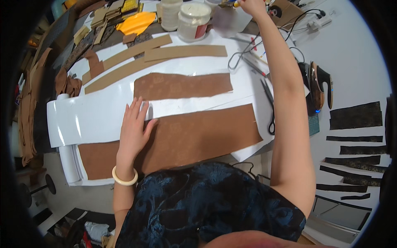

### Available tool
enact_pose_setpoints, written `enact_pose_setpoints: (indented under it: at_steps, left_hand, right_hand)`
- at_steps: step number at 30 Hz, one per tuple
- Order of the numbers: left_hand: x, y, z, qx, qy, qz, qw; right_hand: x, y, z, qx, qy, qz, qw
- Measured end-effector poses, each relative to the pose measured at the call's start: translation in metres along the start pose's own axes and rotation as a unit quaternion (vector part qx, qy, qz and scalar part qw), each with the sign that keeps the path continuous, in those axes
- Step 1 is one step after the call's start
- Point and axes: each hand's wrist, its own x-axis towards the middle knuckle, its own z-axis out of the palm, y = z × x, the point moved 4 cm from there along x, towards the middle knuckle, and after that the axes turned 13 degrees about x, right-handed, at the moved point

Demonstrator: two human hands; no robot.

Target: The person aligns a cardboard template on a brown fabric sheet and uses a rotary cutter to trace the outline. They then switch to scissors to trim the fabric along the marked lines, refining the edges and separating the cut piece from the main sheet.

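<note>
Left hand (135,126) flat, open on brown sheet (198,138); right hand (251,5) grip unclear.

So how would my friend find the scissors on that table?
Start at the long white sheet covering the table, then go to its right edge beside the raised right arm. The scissors lie there, black and thin, blades pointing away, unlike the flat brown pieces nearby.

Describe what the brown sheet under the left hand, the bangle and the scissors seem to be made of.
Brown sheet: probably matte patterned fabric or paper, lying flat. Bangle: smooth cream, maybe jade or plastic, slightly glossy. Scissors: dark, likely metal blades.
</note>
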Motion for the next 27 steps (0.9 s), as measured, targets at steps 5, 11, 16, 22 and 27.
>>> enact_pose_setpoints:
  at_steps: [5, 11, 16, 22, 27]
  left_hand:
    - [-0.018, -0.014, -0.007, 0.002, 0.016, -0.035, 0.999]
    - [-0.055, -0.043, -0.009, -0.005, 0.036, -0.088, 0.995]
    - [-0.074, -0.059, -0.01, -0.032, 0.095, -0.126, 0.987]
    - [-0.067, -0.051, -0.03, -0.064, 0.113, -0.072, 0.989]
    - [-0.084, -0.044, -0.031, -0.033, 0.085, -0.027, 0.995]
  right_hand:
    - [-0.009, -0.003, 0.029, 0.099, -0.121, 0.086, 0.984]
    - [-0.146, 0.021, -0.109, 0.286, 0.035, -0.025, 0.957]
    - [-0.349, 0.116, -0.165, 0.045, -0.149, 0.108, 0.982]
    - [-0.512, 0.162, -0.155, 0.102, -0.184, 0.174, 0.962]
    - [-0.482, 0.129, -0.161, 0.05, -0.229, 0.233, 0.944]
